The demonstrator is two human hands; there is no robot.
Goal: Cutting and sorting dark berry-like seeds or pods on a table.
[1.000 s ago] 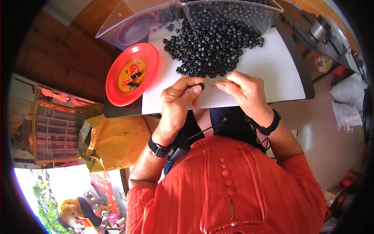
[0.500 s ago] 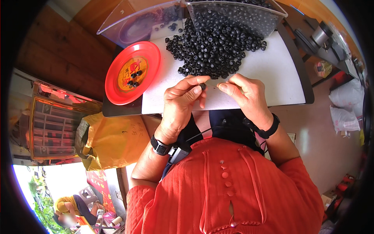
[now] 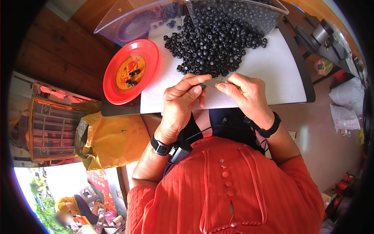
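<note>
Between thumb and fingers of my left hand (image 3: 182, 93) is a small round black bead-like piece (image 3: 202, 86). My right hand (image 3: 247, 91) is closed on a small thin blade (image 3: 211, 83), whose flat end reaches to the black piece; its grip is hidden in my fingers. Just beyond my hands, a big heap of similar black round pieces (image 3: 210, 46), some with pale spots or holes, spreads over a white board (image 3: 272, 74). A red plate (image 3: 111, 78) to the left holds several of these black pieces.
Two clear plastic bins stand at the table's far side, the left bin (image 3: 136, 25) and the right bin (image 3: 249, 15) spilling black pieces. A yellow sack (image 3: 113, 142) stands below the table on the left. White bags (image 3: 344, 117) lie right. Another person (image 3: 72, 204) sits far lower left.
The blade now shows more clearly against the black piece, which looks turned or tilted a little. Both hands stay almost in place. The view has shifted slightly.
</note>
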